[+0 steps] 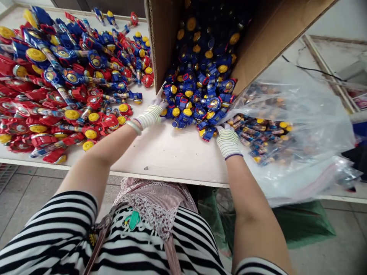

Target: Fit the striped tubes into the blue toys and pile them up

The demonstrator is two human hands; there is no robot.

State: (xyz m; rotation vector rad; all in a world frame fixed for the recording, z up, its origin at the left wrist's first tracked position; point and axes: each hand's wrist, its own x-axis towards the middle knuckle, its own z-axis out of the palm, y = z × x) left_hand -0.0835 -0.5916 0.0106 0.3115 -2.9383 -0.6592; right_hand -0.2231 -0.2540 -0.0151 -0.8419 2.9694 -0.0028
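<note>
A large cardboard box (258, 49) lies tipped with its mouth toward me. Blue toys with yellow round caps (197, 99) fill it and spill onto the white table (160, 156). My left hand (153, 110), in a striped white glove, is at the left edge of this spill, by the box's lower left corner. Its fingers look stretched out, with the tips partly hidden by the box edge and toys. At the right edge of the spill is my right hand (228, 138), gloved alike, beside a blue toy (208, 133). Its fingers point forward, partly hidden, and seem extended.
A big heap of red and blue toys (71, 88) covers the table's left side. On the right, a clear plastic bag (309, 126) lies over small printed tubes with yellow ends (258, 130). A black cable (315, 70) runs behind. Green sacking (304, 225) is under the table.
</note>
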